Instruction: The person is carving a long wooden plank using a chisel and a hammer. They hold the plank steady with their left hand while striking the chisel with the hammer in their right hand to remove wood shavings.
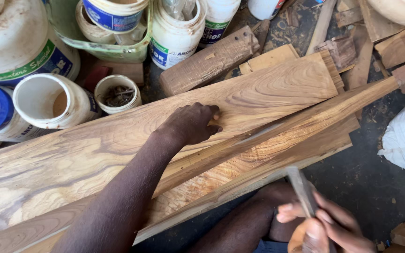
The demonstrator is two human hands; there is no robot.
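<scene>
While the white tubs (48, 100) and a small pot of nails (117, 95) stand at far left on the floor, the left hand (191, 122) rests fingers curled, knuckles down, on the broad grained plank (268, 89), gripping nothing visible. The narrow tapered strip (277, 129) lies just below that hand, long axis running lower left to upper right. At lower right, the right hand (329, 229) is closed around a dark metal tool (302, 189), blade pointing up toward the strip. Left hand is nearer; right hand sits apart, below it.
</scene>
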